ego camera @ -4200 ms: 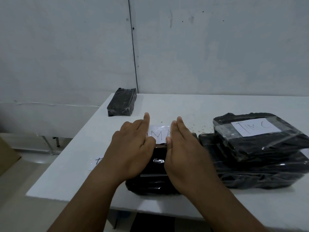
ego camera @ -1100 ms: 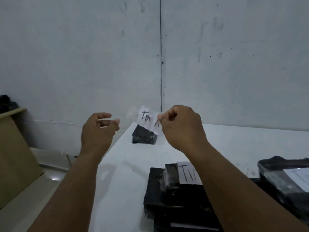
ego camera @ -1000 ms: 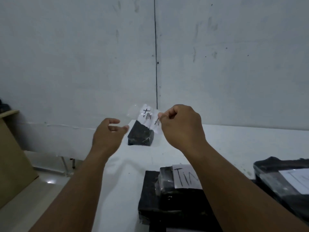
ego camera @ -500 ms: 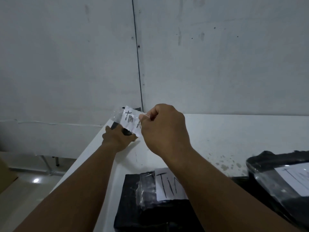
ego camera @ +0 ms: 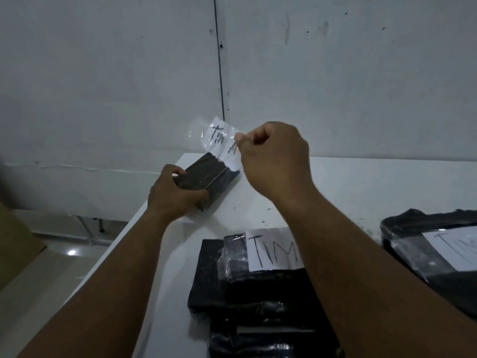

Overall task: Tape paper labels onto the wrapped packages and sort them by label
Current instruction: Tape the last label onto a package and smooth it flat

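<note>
Left hand [ego camera: 175, 195] clamped on small black package [ego camera: 209, 177] at far left bench [ego camera: 361, 182] corner; right hand [ego camera: 273, 156] pinching taped paper label [ego camera: 219, 140] above it. Label likely flimsy, sticky, prone to curl: hold by edge. Package seems light, slick wrap: grip sides

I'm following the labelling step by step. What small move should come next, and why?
Probably lower the taped label, pinched in the right hand, onto the top of the small black package that the left hand grips at the table's far corner: that package shows no label yet.
</note>
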